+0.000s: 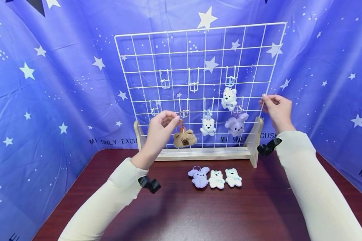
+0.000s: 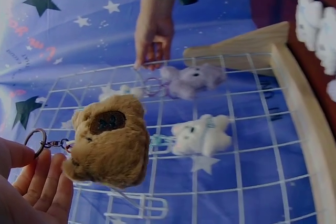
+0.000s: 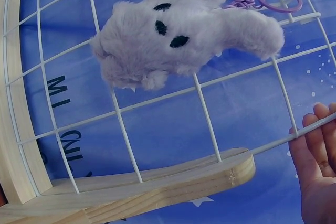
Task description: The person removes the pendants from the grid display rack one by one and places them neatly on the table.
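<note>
My left hand pinches the metal ring of a brown plush bear keychain. The bear hangs from its short chain in front of the lower part of a white wire grid, right by a wire hook. In the left wrist view the bear covers part of the grid. At the grid's right edge, my right hand holds the side wire between thumb and fingers. Closest to that hand hangs a purple long-eared plush keychain, its purple ring on a hook.
Two white plush keychains, an upper one and a lower one, hang on the grid. Bare hooks sit further left. A wooden stand supports the grid. On the dark red table lie a purple plush and two white ones.
</note>
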`<state>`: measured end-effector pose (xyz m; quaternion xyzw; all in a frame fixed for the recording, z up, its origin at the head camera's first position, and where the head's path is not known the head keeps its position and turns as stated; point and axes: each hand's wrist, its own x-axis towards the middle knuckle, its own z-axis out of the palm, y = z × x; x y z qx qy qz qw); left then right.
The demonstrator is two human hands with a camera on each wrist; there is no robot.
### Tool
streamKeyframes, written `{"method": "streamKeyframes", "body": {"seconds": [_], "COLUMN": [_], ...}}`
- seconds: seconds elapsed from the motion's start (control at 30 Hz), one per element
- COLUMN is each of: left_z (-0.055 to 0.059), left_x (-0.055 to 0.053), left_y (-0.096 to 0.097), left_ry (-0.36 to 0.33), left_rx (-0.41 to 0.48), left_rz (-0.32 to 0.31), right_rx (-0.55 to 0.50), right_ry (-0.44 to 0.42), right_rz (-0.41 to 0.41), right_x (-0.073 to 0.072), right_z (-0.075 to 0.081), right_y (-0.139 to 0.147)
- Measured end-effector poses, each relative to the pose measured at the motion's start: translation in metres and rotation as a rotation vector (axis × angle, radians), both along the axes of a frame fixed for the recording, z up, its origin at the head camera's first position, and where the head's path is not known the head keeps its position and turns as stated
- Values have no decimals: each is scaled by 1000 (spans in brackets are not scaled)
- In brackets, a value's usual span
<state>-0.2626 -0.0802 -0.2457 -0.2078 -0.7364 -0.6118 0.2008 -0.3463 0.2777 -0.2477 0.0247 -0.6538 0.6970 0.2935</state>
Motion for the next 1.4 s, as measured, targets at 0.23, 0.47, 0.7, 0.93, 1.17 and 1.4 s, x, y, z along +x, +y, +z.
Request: {"method": "streamKeyframes", "body": {"seconds": [0.23, 0.47, 0.7, 0.93, 1.17, 1.4], "left_z": [-33, -66, -91, -113, -137, -156], "left_x": [-2, -1, 2, 8, 13, 14], "left_y": [-11, -18, -26, -30, -31, -33], "left_ry": [-10, -49, -90, -158, -216, -278], "left_rx": [-24, -23, -40, -37, -14, -15], "left_rz": [-17, -27, -23, -42, -84, -120], "right_rx": [22, 12, 3, 9, 20, 35], "right_ry": [-13, -8, -7, -12, -9, -11], "right_rz": [2, 5, 17, 11, -1, -9], "right_x": [-1, -2, -3, -2, -2, -2], "right_z": [-3, -4, -3, -2, -2, -2], "right_y": [-1, -1, 0, 1, 3, 4]}}
